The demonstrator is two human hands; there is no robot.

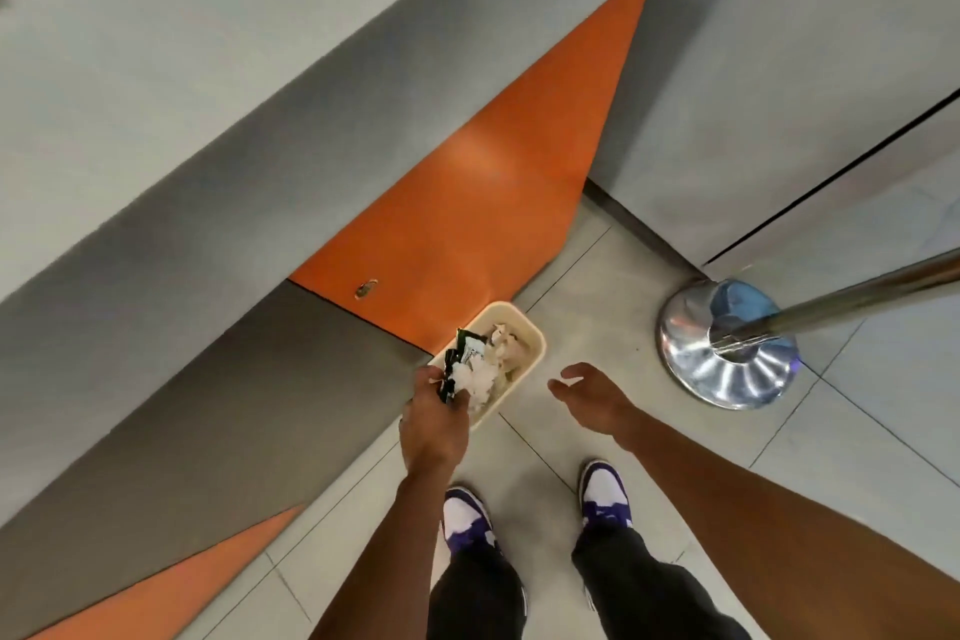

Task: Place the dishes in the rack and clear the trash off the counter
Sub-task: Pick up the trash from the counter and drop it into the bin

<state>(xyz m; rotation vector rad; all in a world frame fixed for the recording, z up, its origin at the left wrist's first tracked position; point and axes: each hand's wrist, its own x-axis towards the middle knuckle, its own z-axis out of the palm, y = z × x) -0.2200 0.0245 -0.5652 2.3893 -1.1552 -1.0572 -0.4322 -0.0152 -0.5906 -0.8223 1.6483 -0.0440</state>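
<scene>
Holding a fistful of trash (470,377) in my left hand (434,424) right now, just left of the middle of the frame. My fingers and thumb are curled around it: a crinkly black and white wrapper (460,353) plus a scrunched-up wad of white stuff, could be tissue or thin plastic, can't really tell. The bundle sticks out the top of my fist and overlaps the lower left part of a small cream bin (540,335) on the floor, so it looks like it's over the opening, though I can't say how high above it. There's already some pale crumpled paper (506,340) in the bin. The bin is tucked up against the foot of the counter front, where an orange panel (467,203) meets a grey one (208,405). My right hand (587,395) is just right of centre with nothing in it, fingers loose and a bit bent, palm facing toward the bin, clearly apart from it. Down at the bottom are my purple and white sneakers (467,520) on the light grey tile floor (649,286). Over on the right there's a shiny chrome post base (691,369), with its pole (857,296) running off the right edge.
</scene>
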